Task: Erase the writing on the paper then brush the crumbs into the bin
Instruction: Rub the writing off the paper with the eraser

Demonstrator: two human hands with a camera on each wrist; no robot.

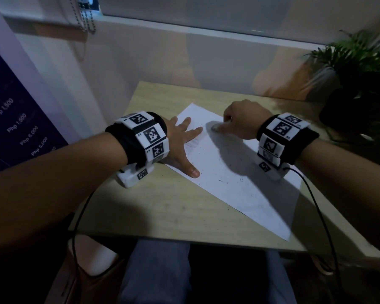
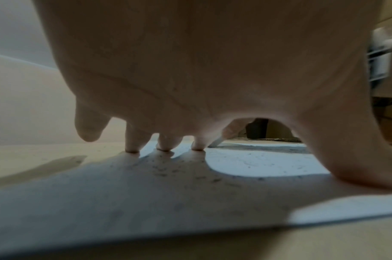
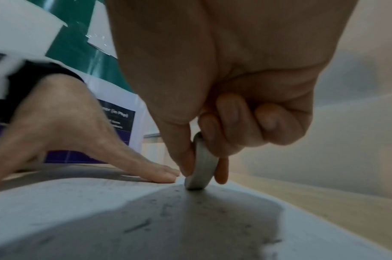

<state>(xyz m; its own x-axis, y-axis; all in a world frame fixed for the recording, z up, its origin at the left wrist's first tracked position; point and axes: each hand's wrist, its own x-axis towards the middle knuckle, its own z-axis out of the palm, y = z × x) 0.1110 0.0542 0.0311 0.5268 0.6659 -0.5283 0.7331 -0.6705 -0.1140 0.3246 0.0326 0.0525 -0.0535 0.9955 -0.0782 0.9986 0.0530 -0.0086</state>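
Note:
A white sheet of paper lies slanted on the wooden table, dotted with dark eraser crumbs. My left hand lies flat with spread fingers on the paper's left edge and presses it down; in the left wrist view its fingertips touch the paper. My right hand pinches a grey-white eraser between thumb and fingers, its lower end pressed on the paper just right of the left fingertips. Faint writing shows near the left hand. No bin shows in any view.
A potted plant in a dark pot stands at the table's right rear corner. A wall runs behind the table, and a dark price poster hangs at the left. Cables trail from both wrists over the table's front edge. My lap is below.

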